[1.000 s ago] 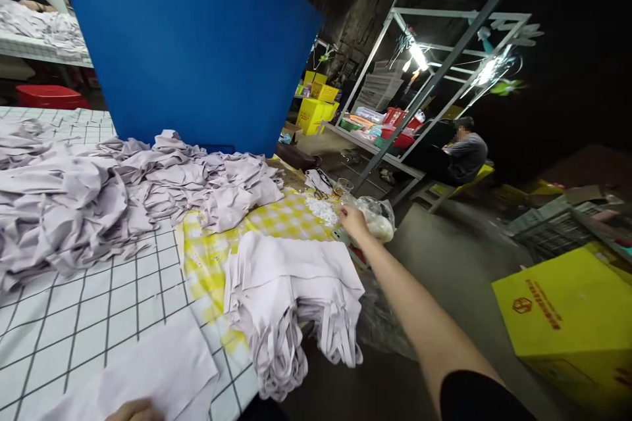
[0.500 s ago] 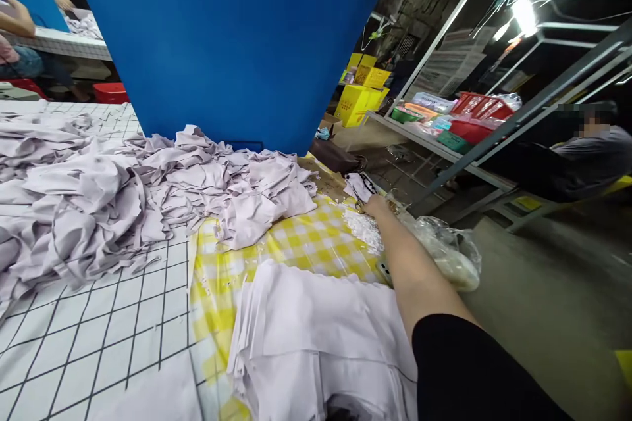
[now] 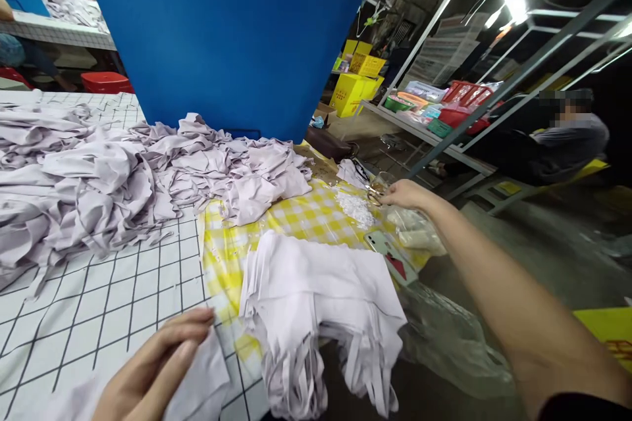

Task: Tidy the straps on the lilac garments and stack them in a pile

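At the table's far right corner, my right hand (image 3: 407, 195) has its fingers closed at the handle loops of small metal scissors (image 3: 374, 193). A heap of small white bits (image 3: 356, 209) lies just left of them. My left hand (image 3: 158, 362) is low in the view, fingers stretched out, over a pale lilac cloth piece (image 3: 210, 368); whether it presses on the cloth I cannot tell. Between the hands, a neat stack of pale lilac cloth pieces (image 3: 320, 276) lies with its strips hanging over the front edge. A phone (image 3: 392, 256) rests beside the stack.
A large pile of crumpled lilac cloth (image 3: 99, 191) covers the left and back, before a blue panel (image 3: 237, 33). Clear plastic bags (image 3: 419, 230) are at the right edge. Beyond stand a metal-framed table (image 3: 415, 122) with baskets and a seated person (image 3: 567, 138).
My right hand has shifted slightly right and up with the scissors, uncovering the phone. My left hand has come into view at the bottom. The view has turned a little.
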The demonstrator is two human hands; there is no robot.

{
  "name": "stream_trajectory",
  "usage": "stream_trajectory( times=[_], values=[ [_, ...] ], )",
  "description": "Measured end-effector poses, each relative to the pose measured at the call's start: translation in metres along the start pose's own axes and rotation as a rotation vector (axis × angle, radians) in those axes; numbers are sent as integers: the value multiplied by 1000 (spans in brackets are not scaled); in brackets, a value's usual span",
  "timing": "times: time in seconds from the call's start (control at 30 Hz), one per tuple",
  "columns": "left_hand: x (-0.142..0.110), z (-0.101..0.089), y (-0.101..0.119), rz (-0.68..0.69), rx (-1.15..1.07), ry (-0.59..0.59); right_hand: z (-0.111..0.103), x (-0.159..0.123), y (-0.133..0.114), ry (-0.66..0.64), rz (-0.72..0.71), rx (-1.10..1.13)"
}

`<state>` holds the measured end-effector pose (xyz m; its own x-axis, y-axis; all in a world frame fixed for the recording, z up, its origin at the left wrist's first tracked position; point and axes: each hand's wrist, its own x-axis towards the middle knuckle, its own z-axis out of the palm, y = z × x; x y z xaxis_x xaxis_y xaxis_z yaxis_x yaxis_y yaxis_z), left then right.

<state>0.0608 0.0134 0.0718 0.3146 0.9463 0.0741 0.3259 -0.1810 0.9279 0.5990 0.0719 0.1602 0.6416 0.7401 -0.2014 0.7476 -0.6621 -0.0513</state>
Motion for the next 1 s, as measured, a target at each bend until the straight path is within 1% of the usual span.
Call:
stream_trajectory(
  times=[0.03, 0.1, 0.13, 0.17, 0.2, 0.23, 0.27, 0.3, 0.33, 0.4, 0.43, 0.47, 0.53, 0.6, 0.67, 0.7, 0.73, 0.87, 1.0],
  values=[
    [4, 16, 15, -30, -91, -61, 2, -31, -1, -13, -45, 44],
    [7, 51, 46, -71, -287, -251, 16, -103, -12, -80, -176, 158],
    [5, 67, 60, -55, -395, -326, 28, -142, -23, -139, -309, 312],
    [0, 81, 70, -37, -483, -368, 41, -182, -36, -196, -434, 447],
    [-7, 91, 77, -28, -535, -406, 57, -222, -51, -209, -543, 543],
    [-16, 97, 80, -35, -573, -414, 73, -261, -65, -215, -632, 618],
    [-27, 100, 80, -39, -619, -404, 89, -297, -78, -210, -687, 693],
    [-39, 99, 77, -35, -635, -373, 105, -330, -89, -190, -706, 773],
    [-52, 95, 72, -22, -632, -327, 121, -358, -98, -167, -696, 858],
    [-79, 83, 58, 28, -562, -248, 149, -399, -109, -241, -610, 1017],
    [-91, 75, 49, 62, -506, -234, 162, -412, -112, -313, -560, 1087],
    [-101, 68, 41, 95, -449, -249, 172, -421, -113, -395, -513, 1145],
    [-115, 55, 25, 147, -346, -328, 189, -429, -114, -534, -467, 1227],
    [-123, 46, 13, 158, -281, -388, 200, -431, -115, -626, -468, 1261],
    [-126, 42, 6, 145, -253, -384, 207, -430, -118, -670, -490, 1259],
    [-127, 41, 5, 144, -245, -365, 210, -430, -120, -666, -504, 1244],
    [-129, 40, 4, 152, -234, -344, 212, -430, -122, -636, -513, 1222],
    [-130, 30, 1, 218, -135, -283, 217, -426, -130, -475, -532, 1086],
    [-120, 6, -11, 273, 80, -80, 215, -412, -128, -381, -573, 946]
  ],
)
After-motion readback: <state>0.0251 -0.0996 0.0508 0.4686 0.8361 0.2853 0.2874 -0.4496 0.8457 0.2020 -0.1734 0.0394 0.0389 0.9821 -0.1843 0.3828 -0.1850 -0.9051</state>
